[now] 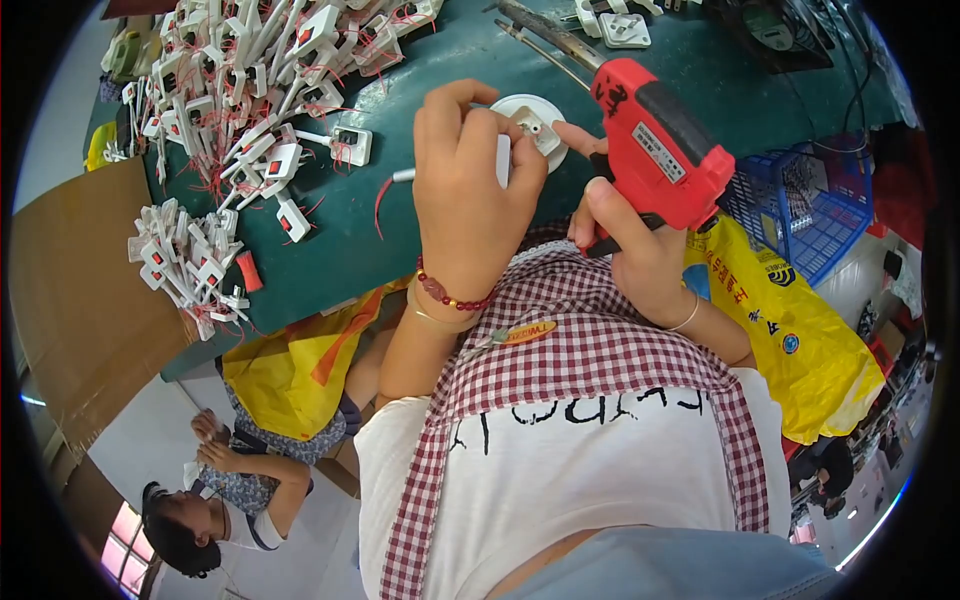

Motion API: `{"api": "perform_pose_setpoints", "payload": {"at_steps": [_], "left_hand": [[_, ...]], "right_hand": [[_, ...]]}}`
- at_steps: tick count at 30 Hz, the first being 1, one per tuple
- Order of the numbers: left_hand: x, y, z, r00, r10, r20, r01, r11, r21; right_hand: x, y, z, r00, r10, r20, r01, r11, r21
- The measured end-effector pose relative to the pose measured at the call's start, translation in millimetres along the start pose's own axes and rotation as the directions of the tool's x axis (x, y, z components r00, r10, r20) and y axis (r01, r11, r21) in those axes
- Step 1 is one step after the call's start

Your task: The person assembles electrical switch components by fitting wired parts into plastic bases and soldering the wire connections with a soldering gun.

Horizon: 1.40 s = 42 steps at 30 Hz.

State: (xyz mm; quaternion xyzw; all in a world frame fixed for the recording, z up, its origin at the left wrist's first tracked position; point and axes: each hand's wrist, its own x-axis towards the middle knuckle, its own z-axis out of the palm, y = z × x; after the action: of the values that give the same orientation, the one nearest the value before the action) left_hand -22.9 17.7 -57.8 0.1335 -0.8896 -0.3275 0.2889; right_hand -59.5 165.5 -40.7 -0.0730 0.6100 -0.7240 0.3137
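Note:
My left hand (pixel 465 185) is closed around a small white plastic housing (pixel 541 133) with metal contacts in its open side. A white cable end with a red wire (pixel 385 192) sticks out to the left of that hand. My right hand (pixel 635 240) grips a red and black soldering gun (pixel 660 140) whose metal tip points to the upper left. Its index finger reaches toward the housing. Beneath the housing lies a round white disc (pixel 525 101), partly hidden by the fingers.
A large heap of white switch pieces with red wires (pixel 235 90) covers the green table (pixel 370 230) at left, a smaller pile (pixel 190 255) nearer. White plug parts (pixel 624 30) sit at the back. A blue basket (pixel 800 215) stands right. Another person (pixel 225 490) sits at lower left.

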Motion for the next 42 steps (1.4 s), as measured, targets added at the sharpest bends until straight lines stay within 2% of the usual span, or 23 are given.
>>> {"api": "perform_pose_setpoints", "payload": {"at_steps": [2, 4, 9, 11, 14, 17, 21, 23, 27, 29, 31, 35, 37, 42], "left_hand": [[-1.9, -0.8, -2.3, 0.994, 0.04, 0.103, -0.045, 0.998, 0.048], [-2.1, 1.0, -3.7, 0.994, 0.012, 0.111, -0.017, 0.999, 0.043], [-2.8, -0.2, -1.1, 0.992, -0.073, 0.103, 0.072, 0.997, 0.017], [-4.3, -2.6, 0.2, 0.993, 0.0, 0.116, -0.003, 1.0, 0.031], [-2.3, -3.0, -1.4, 0.992, 0.016, 0.124, -0.02, 0.999, 0.027], [-1.2, -5.3, -5.8, 0.984, 0.016, 0.175, -0.017, 1.0, 0.007], [0.3, -7.1, -8.1, 0.985, 0.007, 0.171, -0.003, 1.0, -0.023], [0.2, -9.0, -8.5, 0.978, 0.04, 0.204, -0.034, 0.999, -0.029], [0.2, -9.1, -9.4, 0.977, 0.035, 0.208, -0.028, 0.999, -0.039], [-0.2, -10.1, -9.2, 0.978, 0.045, 0.203, -0.036, 0.998, -0.052], [-0.2, -10.9, -9.2, 0.978, 0.046, 0.204, -0.034, 0.998, -0.062], [-0.6, -12.1, -8.9, 0.979, 0.056, 0.195, -0.04, 0.996, -0.082], [-0.8, -10.8, -10.3, 0.981, 0.029, 0.194, -0.012, 0.996, -0.089], [-2.0, -11.9, -10.5, 0.982, 0.003, 0.189, 0.018, 0.994, -0.104]], "right_hand": [[0.3, 0.6, -0.6, 1.0, 0.003, -0.002, -0.003, 1.0, 0.0], [1.3, 2.7, -1.1, 1.0, 0.019, -0.012, -0.018, 0.998, 0.064], [4.7, -2.1, -5.5, 1.0, 0.013, -0.014, -0.013, 1.0, 0.008], [4.3, -7.2, -13.5, 1.0, 0.019, -0.011, -0.019, 0.999, -0.043], [2.0, -18.9, -35.7, 0.997, -0.075, 0.006, 0.075, 0.996, -0.056], [-13.0, -29.4, -72.6, 0.995, -0.088, 0.05, 0.092, 0.993, -0.081], [-30.1, -51.3, -97.3, 0.988, -0.074, 0.134, 0.099, 0.977, -0.187], [-36.8, -56.5, -103.0, 0.99, 0.03, 0.141, -0.008, 0.989, -0.15], [-44.1, -56.4, -106.9, 0.985, 0.057, 0.165, -0.016, 0.971, -0.24], [-44.5, -57.0, -100.4, 0.987, 0.054, 0.153, -0.014, 0.968, -0.252], [-45.5, -55.1, -98.5, 0.993, 0.09, 0.072, -0.069, 0.966, -0.25], [-44.5, -56.2, -95.7, 0.995, 0.074, 0.068, -0.05, 0.952, -0.303], [-43.7, -59.3, -92.3, 0.994, 0.066, 0.089, -0.026, 0.919, -0.393], [-42.0, -62.2, -100.0, 0.98, 0.098, 0.174, -0.024, 0.923, -0.383]]}}
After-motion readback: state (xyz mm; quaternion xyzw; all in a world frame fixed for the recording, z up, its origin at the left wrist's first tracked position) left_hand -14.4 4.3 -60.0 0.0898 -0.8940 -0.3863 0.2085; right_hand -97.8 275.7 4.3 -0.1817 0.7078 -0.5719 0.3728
